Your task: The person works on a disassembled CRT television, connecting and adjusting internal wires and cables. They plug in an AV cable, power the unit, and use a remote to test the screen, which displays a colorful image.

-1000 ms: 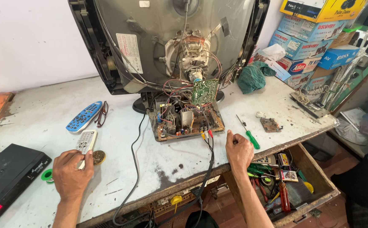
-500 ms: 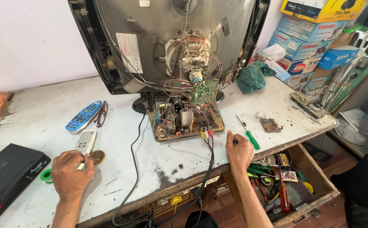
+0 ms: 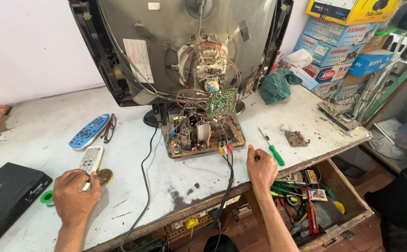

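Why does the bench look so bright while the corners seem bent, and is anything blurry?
Head view: daylight falls evenly on the white bench, so shadows stay soft; the television's grey tube back shows only a dull sheen. The wide lens bows the bench edge and the stacked boxes outward. The left hand, right hand and circuit board are sharp, with no motion blur.

Left hand point(image 3: 74, 197) on white remote point(image 3: 91, 161)

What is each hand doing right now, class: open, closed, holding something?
Left hand: closed over the lower end of the white remote on the workbench.
Right hand: loosely curled near the green screwdriver; a grip cannot be told.
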A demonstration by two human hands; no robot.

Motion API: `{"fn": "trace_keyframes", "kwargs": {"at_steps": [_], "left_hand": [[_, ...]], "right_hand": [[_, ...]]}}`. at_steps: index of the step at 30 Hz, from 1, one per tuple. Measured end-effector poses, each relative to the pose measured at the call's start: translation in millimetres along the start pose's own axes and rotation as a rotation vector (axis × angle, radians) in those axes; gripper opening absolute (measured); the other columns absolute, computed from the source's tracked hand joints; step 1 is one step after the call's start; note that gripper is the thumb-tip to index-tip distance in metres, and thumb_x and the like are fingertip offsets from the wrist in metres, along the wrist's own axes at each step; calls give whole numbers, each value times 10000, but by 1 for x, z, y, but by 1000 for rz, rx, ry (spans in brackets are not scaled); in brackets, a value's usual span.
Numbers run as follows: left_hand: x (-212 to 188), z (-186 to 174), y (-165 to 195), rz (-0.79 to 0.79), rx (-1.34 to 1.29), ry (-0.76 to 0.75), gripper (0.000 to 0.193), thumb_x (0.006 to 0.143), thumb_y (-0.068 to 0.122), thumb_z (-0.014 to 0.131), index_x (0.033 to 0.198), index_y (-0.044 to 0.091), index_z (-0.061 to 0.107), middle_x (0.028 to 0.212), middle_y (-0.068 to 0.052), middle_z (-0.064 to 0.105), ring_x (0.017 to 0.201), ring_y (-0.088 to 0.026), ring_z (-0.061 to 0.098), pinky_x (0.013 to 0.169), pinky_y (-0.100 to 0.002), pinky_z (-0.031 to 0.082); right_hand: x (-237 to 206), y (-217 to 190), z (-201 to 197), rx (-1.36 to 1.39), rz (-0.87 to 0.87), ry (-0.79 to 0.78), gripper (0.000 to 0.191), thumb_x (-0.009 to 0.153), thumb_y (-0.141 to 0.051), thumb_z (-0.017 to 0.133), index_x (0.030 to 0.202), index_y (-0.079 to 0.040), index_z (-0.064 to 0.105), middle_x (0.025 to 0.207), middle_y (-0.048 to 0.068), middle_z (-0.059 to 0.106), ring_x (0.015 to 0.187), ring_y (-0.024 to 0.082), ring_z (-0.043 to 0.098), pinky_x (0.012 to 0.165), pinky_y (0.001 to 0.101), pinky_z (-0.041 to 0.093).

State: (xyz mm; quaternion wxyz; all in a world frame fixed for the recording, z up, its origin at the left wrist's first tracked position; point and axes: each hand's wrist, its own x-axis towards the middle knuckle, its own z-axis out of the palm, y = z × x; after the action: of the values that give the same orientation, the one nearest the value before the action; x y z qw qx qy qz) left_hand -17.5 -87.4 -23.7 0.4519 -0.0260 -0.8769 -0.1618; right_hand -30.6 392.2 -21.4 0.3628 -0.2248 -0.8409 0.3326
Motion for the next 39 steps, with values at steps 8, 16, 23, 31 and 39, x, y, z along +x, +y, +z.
{"fn": "trace_keyframes", "kwargs": {"at_steps": [8, 16, 23, 31, 39], "left_hand": [[-1, 1, -3, 2, 15, -11, 137, 857, 104, 780, 762, 54, 694, 898, -54, 746, 918, -175, 699, 852, -341, 493], [-2, 3, -5, -9, 13, -17, 142, 863, 106, 776, 753, 57, 701, 881, -56, 749, 916, -175, 702, 856, -338, 492], [-1, 1, -4, -13, 5, -10, 141, 863, 106, 779, 757, 57, 700, 880, -50, 747, 907, -170, 698, 849, -339, 493], [0, 0, -3, -9, 3, 4, 147, 852, 102, 780, 748, 51, 690, 884, -51, 743, 899, -178, 693, 836, -343, 495], [-1, 0, -4, -11, -4, 7, 141, 853, 94, 778, 749, 51, 692, 875, -52, 742, 891, -176, 693, 837, -342, 498]], "right_hand": [[0, 1, 1, 17, 4, -4, 588, 963, -374, 687, 505, -41, 527, 406, 43, 405, 374, 187, 317, 432, 418, 288], [2, 2, 2, -13, 48, -41, 590, 969, -389, 675, 504, -54, 536, 401, 29, 414, 365, 183, 328, 427, 411, 295], [0, 1, 1, -6, 14, -20, 587, 965, -393, 677, 514, -40, 548, 406, 44, 419, 368, 192, 339, 439, 419, 321], [-1, -3, -1, -12, 48, -37, 594, 964, -399, 677, 518, -29, 547, 412, 59, 425, 382, 209, 350, 457, 431, 335], [0, -1, 1, -29, 53, -42, 589, 966, -403, 672, 510, -50, 555, 403, 49, 433, 366, 198, 355, 449, 421, 340]]}}
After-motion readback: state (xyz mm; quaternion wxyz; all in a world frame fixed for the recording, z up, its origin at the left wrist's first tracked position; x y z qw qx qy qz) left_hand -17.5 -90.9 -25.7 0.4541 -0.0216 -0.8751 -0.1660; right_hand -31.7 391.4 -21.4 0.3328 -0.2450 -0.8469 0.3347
